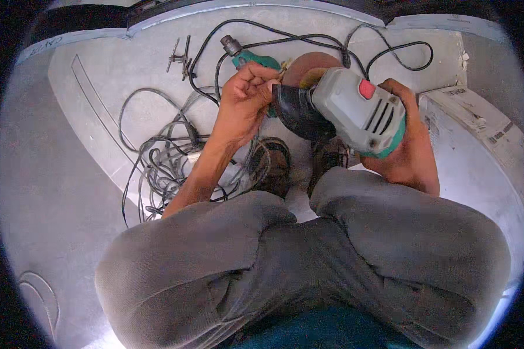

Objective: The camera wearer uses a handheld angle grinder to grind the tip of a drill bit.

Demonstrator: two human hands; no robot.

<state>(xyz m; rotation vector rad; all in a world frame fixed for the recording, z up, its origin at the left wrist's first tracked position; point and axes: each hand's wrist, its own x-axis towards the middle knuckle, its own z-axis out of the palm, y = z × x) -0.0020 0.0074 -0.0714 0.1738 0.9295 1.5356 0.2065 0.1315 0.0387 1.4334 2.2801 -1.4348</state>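
Note:
An angle grinder, grey and green with a red button, is tilted above the floor between my knees. My right hand is wrapped round its body from the right. A brown disc sticks out beyond its black guard. My left hand is at the guard's left edge with fingers curled and thumb pressed in. Whatever those fingers pinch is too small or hidden to name. Partly behind that hand lies a green power drill with a metal chuck.
A tangle of black and grey cables lies left of my feet. More black cable loops across the floor beyond the tools. Small metal pieces lie left of the drill. At the right stands a pale carton.

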